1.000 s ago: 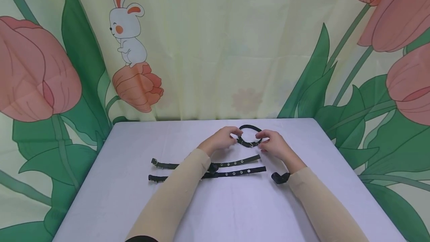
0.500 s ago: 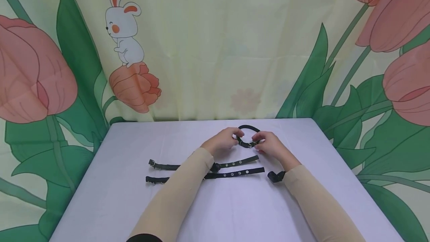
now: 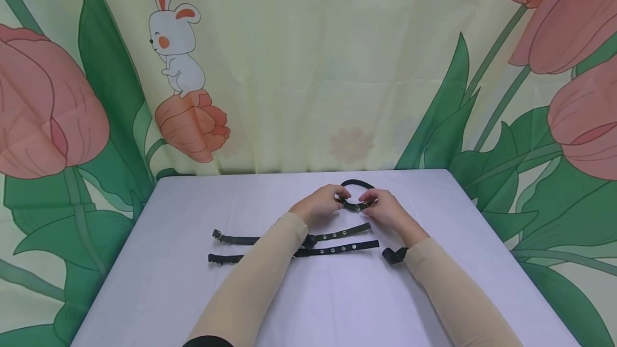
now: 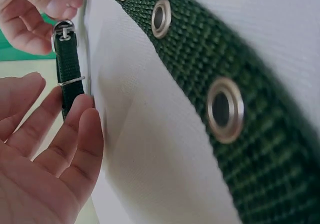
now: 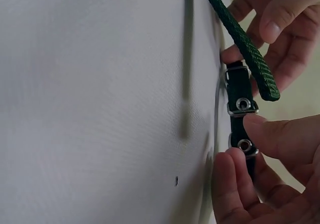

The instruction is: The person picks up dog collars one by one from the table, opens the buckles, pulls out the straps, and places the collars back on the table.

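A dark green, nearly black webbing collar (image 3: pixel 358 182), buckled into a loop, stands near the table's far edge in the head view. On its left side, my left hand (image 3: pixel 319 202) has its fingers bent around the band. My right hand (image 3: pixel 385 210) pinches the right side between thumb and fingers, close to the metal buckle and eyelets (image 5: pixel 244 104) that show in the right wrist view. From the left wrist, the left hand's fingers (image 4: pixel 65 149) lie against the strap below a metal keeper (image 4: pixel 71 81); the thumb seems apart from the band.
Two more collars lie flat and unbuckled across the white table (image 3: pixel 337 304): a farther one (image 3: pixel 342 233) and a nearer one (image 3: pixel 344 248), with my left forearm over both. A tulip-and-rabbit curtain (image 3: pixel 289 68) hangs behind the table.
My right hand has shifted slightly left, further onto the loop near the buckle. The left hand stays almost in place. The whole head view has drifted a little.
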`<act>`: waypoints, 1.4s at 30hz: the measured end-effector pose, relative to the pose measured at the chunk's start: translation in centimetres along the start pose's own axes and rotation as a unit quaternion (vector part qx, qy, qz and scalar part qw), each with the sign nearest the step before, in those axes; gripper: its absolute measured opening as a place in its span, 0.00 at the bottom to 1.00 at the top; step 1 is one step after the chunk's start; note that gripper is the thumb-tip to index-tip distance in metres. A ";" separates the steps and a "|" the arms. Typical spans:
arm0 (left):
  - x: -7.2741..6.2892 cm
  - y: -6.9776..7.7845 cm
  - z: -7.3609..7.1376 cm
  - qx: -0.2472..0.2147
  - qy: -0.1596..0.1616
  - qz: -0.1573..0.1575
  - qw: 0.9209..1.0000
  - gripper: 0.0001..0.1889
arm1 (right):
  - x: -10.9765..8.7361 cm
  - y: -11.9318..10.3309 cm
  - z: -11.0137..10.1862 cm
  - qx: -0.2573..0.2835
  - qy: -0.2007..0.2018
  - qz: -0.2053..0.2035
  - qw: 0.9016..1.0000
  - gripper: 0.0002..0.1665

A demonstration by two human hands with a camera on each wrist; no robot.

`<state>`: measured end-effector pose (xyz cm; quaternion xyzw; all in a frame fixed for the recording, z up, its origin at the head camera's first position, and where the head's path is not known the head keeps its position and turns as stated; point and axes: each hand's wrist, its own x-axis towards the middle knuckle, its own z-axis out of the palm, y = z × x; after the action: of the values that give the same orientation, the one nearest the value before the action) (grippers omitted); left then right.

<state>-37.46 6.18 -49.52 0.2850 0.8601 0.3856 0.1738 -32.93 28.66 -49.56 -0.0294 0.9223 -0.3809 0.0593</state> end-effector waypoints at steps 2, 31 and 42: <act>-0.1 0.0 0.0 -0.002 0.002 0.001 1.000 0.21 | -0.1 -0.1 -0.1 -0.001 0.004 -0.001 1.000 0.19; -1.6 2.7 -0.9 -0.005 0.074 0.047 0.996 0.18 | -1.7 -1.4 -0.8 0.018 0.057 -0.059 0.997 0.14; -2.7 3.3 -1.4 -0.017 0.097 0.046 0.994 0.18 | -2.7 -2.8 -1.0 0.036 0.057 -0.054 0.996 0.13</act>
<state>-34.87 5.47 -45.91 0.2830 0.8521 0.4335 0.0767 -30.35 27.61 -46.65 -0.0549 0.9068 -0.4178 -0.0125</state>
